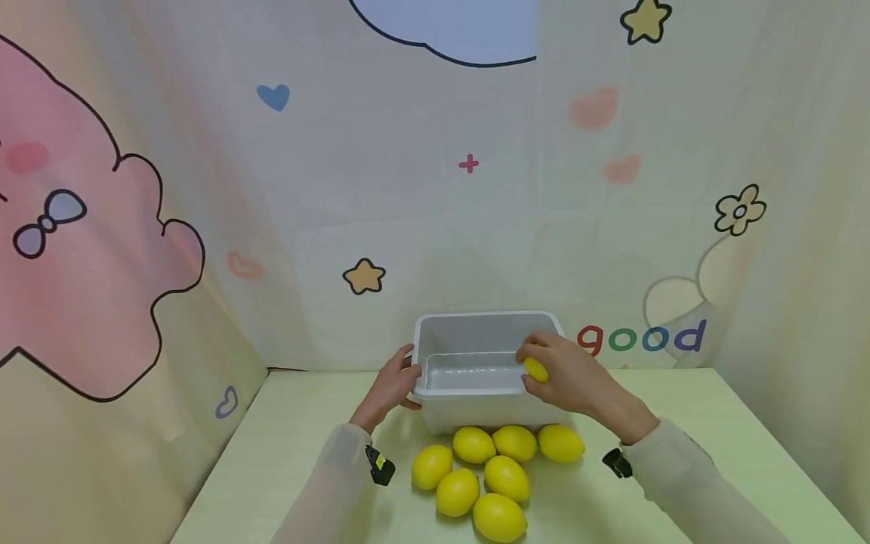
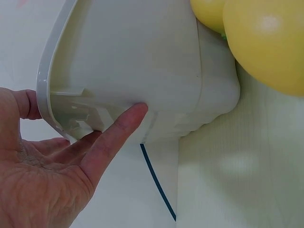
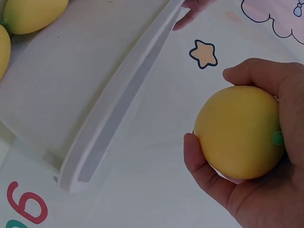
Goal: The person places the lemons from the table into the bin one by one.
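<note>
A whitish plastic bin (image 1: 495, 412) stands at the back of the table, its open top facing me. My left hand (image 1: 394, 381) grips its left rim. In the left wrist view that hand (image 2: 61, 161) has the thumb at the rim and one finger stretched along the bin's outer wall (image 2: 137, 52). My right hand (image 1: 567, 374) holds a yellow lemon (image 1: 535, 369) over the right part of the bin's opening. Fingers and thumb wrap around this lemon (image 3: 240, 133) in the right wrist view, where its green stem end shows near the palm.
Several more lemons (image 1: 499, 517) lie grouped on the pale table (image 1: 326, 446) before the bin, the back ones close to its front wall. Behind the bin hangs a printed cloth (image 1: 408, 204) with stars, hearts and the word "good". Both wrists carry small black devices (image 1: 381, 466).
</note>
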`<state>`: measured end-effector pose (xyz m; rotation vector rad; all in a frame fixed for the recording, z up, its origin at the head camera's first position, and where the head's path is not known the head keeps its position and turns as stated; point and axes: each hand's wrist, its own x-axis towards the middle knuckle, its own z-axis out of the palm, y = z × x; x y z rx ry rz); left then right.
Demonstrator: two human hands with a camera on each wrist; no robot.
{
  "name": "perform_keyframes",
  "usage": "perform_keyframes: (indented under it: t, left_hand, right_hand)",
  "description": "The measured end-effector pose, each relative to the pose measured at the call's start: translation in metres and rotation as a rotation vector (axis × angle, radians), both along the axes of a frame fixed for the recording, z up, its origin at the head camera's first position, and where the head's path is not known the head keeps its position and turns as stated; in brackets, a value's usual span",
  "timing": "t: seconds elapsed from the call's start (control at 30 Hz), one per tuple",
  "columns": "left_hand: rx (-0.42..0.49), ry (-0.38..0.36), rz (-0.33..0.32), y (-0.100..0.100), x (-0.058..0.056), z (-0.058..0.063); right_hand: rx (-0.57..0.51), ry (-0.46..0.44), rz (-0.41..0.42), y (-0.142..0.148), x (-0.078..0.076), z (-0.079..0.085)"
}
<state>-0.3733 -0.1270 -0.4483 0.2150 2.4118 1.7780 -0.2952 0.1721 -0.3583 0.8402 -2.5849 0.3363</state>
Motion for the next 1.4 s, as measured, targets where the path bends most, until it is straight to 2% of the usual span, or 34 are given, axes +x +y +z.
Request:
perform_keyframes:
  t: [0.13, 0.57, 1.0, 1.4]
  left_hand:
    - [-0.010, 0.012, -0.001, 0.000, -0.002, -0.002]
    - [-0.005, -0.014, 0.003, 0.000, -0.002, 0.000]
    - [-0.011, 0.002, -0.008, 0.000, 0.004, 0.004]
    - [0.012, -0.003, -0.014, -0.001, 0.000, -0.001]
  right_hand:
    - [-0.004, -0.010, -0.005, -0.001, -0.006, 0.007]
    - [0.017, -0.056, -0.026, -0.005, -0.025, 0.019]
    - [0.051, -0.086, -0.039, -0.007, -0.049, 0.030]
    - [0.089, -0.190, -0.068, -0.007, -0.070, 0.032]
